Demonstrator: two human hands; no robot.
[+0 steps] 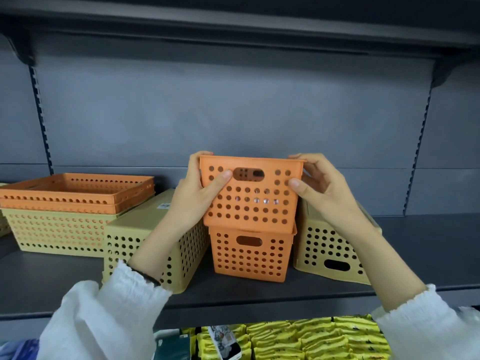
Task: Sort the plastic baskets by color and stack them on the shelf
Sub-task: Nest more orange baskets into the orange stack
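Note:
An orange perforated basket (250,201) is held upright at mid-frame, its base resting in the mouth of a second orange basket (250,255) that stands on the dark shelf (415,245). My left hand (200,193) grips its left rim and side. My right hand (319,185) grips its right rim. Two upturned yellow baskets flank the orange pair, one on the left (145,229) and one on the right (330,253). At far left, two shallow orange trays (78,193) sit nested on a wide yellow basket (59,235).
A grey back panel (233,113) closes the rear, with an upper shelf (233,24) overhead. Slotted uprights run at both sides. Below the shelf's front edge lie yellow packets (311,339) and other goods.

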